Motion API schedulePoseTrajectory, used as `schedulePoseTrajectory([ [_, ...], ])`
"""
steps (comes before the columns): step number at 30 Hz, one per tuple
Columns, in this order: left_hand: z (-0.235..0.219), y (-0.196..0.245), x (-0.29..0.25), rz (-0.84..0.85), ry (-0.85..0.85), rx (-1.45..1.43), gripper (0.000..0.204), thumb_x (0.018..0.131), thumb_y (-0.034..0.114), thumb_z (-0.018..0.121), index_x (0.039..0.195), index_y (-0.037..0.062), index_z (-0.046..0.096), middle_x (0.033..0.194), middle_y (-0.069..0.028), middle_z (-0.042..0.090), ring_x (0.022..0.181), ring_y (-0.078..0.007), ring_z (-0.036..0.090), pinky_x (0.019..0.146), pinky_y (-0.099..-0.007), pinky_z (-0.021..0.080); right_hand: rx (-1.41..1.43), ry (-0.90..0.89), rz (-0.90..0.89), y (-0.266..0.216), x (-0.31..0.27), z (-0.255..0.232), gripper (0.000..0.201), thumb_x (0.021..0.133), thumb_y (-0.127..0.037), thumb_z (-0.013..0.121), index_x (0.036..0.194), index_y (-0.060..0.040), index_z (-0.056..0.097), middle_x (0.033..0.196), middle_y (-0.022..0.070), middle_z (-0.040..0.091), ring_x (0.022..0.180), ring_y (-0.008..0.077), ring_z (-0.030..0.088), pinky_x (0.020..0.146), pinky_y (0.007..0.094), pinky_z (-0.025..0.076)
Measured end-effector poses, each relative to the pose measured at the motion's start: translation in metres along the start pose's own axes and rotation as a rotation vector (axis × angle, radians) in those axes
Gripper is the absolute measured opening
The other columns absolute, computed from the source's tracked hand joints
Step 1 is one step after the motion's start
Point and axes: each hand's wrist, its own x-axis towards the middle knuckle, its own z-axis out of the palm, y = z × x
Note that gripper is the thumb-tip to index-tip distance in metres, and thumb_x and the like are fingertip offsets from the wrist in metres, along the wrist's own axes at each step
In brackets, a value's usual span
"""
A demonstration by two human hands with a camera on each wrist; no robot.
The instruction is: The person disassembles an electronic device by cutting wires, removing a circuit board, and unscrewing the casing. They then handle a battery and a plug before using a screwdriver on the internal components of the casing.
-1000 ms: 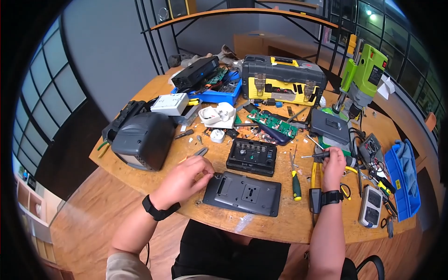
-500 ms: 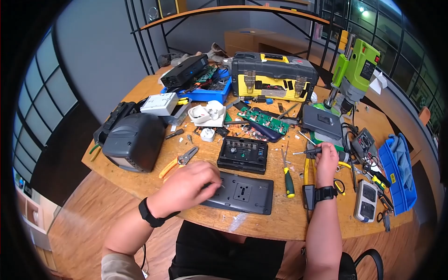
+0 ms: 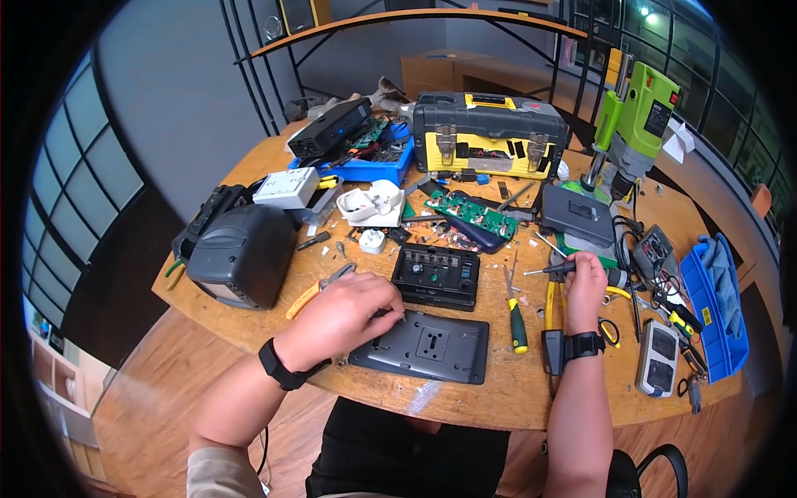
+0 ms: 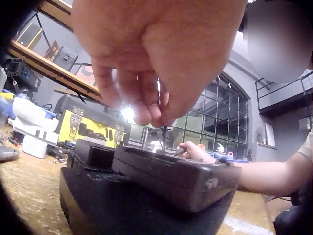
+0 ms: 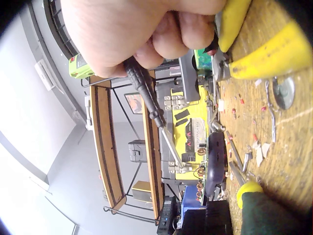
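Observation:
My left hand [image 3: 353,307] is above the upper left part of a dark grey plastic panel [image 3: 452,344], which lies flat near the table's front edge. Its fingertips pinch a small thin piece [image 4: 164,132], whose exact kind I cannot tell. Further right, my right hand [image 3: 586,286] grips a screwdriver [image 5: 146,93] by its black handle, the metal shaft pointing left in the head view. Behind the panel sits an open black housing [image 3: 436,276] with a row of compartments. Orange-handled wire strippers [image 3: 303,300] lie partly hidden behind my left hand.
A green-and-yellow screwdriver [image 3: 517,325] lies right of the panel. Beyond are a green circuit board [image 3: 471,214], a black-and-yellow toolbox [image 3: 490,137] and scattered scraps. A dark monitor-like case [image 3: 241,256] stands at left; a drill press [image 3: 639,124] and blue bin [image 3: 714,307] at right.
My left hand has gone from the panel's upper left corner to over the panel, then slightly up toward its back edge. The right hand still holds the screwdriver in much the same place.

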Motion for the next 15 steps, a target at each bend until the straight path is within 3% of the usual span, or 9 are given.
schedulePoseTrajectory([
  [15,0.015,0.002,0.007,0.035,-0.038,-0.018,0.01,0.089,0.008,0.076,0.091,0.0064,0.067,0.094,-0.0068,0.072,0.094,-0.0284,0.069,0.087,-0.0402,0.053,-0.034,0.008,-0.001,0.004,0.002,-0.002,0.02,0.109,-0.024,0.053,0.095,-0.0133,0.061,0.064,-0.0099,0.04,0.05,0.0002,0.031,0.046,0.0207,0.022],
])
